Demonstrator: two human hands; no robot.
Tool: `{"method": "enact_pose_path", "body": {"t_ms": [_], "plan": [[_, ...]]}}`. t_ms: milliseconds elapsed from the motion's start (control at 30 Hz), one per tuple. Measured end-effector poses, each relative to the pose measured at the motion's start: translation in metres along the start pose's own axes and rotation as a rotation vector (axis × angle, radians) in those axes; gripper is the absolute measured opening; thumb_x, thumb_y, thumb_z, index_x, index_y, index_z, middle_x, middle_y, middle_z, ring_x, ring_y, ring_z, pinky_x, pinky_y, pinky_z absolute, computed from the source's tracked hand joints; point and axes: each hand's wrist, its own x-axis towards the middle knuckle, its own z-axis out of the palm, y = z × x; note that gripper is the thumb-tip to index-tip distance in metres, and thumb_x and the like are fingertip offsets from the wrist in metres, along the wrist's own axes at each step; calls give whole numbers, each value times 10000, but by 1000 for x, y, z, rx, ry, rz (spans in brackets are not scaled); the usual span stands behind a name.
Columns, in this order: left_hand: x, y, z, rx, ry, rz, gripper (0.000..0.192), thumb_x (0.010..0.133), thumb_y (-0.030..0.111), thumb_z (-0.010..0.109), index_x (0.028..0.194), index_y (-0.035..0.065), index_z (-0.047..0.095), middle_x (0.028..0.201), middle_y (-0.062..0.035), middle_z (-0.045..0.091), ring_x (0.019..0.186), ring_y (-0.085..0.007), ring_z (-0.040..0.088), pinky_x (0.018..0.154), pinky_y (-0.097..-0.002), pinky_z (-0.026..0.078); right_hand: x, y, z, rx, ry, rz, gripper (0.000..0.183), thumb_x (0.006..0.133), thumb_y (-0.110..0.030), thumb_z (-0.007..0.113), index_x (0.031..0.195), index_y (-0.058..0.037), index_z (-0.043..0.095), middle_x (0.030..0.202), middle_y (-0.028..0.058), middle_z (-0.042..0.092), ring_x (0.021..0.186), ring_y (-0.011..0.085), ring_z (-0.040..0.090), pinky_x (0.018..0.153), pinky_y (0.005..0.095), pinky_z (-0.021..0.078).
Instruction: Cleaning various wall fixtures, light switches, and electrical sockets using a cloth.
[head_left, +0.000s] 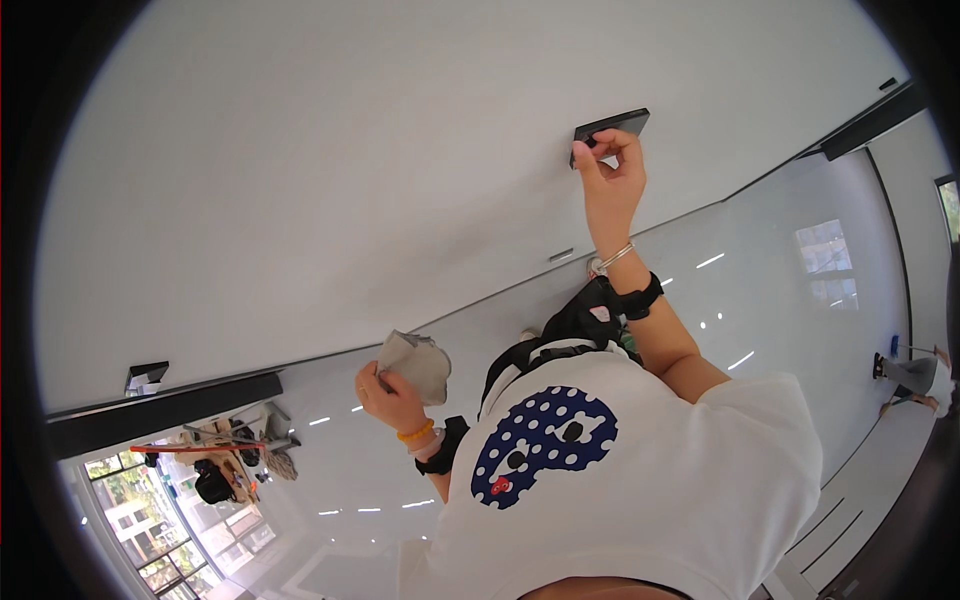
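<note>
A folded grey cloth (417, 367) is held in my left hand (391, 397), low and out from the white wall (315, 187). My right hand (616, 169) is raised to a flat black fixture (616, 121) that juts from the wall. Its thumb and fingers are bent close together at the fixture's near edge. They hide part of it, and whether they grip a small dark part there I cannot tell. Black bands circle both my wrists.
A smaller black fixture (147, 375) is on the wall at left. A small metal piece (561, 255) sits low on the wall. Glossy floor (360, 480) spreads around my feet. Bags and a cluttered table (232, 469) stand by windows at left. Another person (911, 375) is far right.
</note>
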Motion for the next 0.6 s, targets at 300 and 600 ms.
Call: {"method": "enact_pose_path", "body": {"t_ms": [300, 600], "plan": [[-8, -17, -25, 36, -18, 27, 135, 737, -24, 437, 831, -18, 534, 734, -142, 514, 676, -308, 485, 576, -379, 388, -5, 6, 11, -64, 121, -48, 131, 780, -82, 665, 793, -32, 545, 738, -16, 470, 624, 59, 431, 533, 197, 355], [-7, -24, -30, 32, -42, 51, 138, 734, -21, 436, 825, -18, 540, 729, -139, 519, 673, -303, 484, 605, -383, 388, -8, 20, -20, 146, 89, 122, 127, 869, -148, 567, 872, -37, 506, 810, 6, 494, 679, 71, 476, 557, 216, 460]]}}
